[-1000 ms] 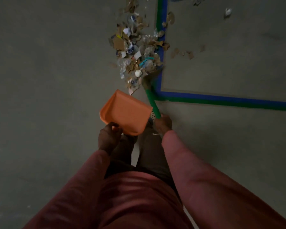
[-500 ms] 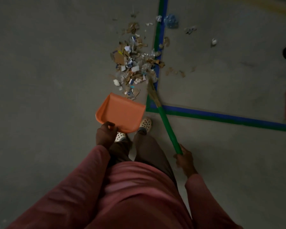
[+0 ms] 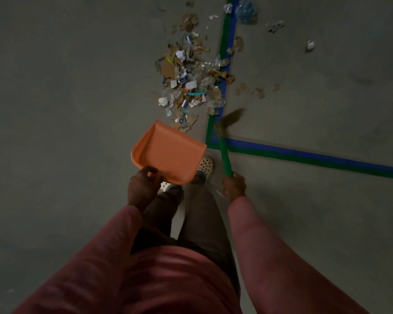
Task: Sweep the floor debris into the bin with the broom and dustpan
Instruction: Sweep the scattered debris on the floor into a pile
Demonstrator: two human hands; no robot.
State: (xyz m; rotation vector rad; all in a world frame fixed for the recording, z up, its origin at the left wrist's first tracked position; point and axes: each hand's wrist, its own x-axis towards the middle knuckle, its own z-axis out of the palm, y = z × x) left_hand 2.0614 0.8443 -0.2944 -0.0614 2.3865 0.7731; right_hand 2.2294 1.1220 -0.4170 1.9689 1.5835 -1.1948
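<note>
My left hand [image 3: 143, 189] grips the near end of an orange dustpan [image 3: 168, 155], which hangs above my feet with its open mouth toward the debris. A pile of debris [image 3: 191, 80], cardboard scraps, paper and plastic bits, lies on the grey floor just beyond the dustpan. My right hand [image 3: 234, 185] grips the green handle of the broom [image 3: 224, 152]. The broom's brown bristles are blurred and sit right of the pile's near end, over the tape corner.
Blue and green floor tape [image 3: 315, 158] marks a corner beside the pile and runs off right and up. Stray scraps [image 3: 256, 91], a blue plastic wad [image 3: 246, 11] and small white bits [image 3: 310, 45] lie beyond the tape. My white clogs [image 3: 205, 165] stand under the dustpan.
The broom head has swung from the pile's near edge out to the right, over the tape. My right hand came back up and nearer the dustpan. The dustpan has hardly moved.
</note>
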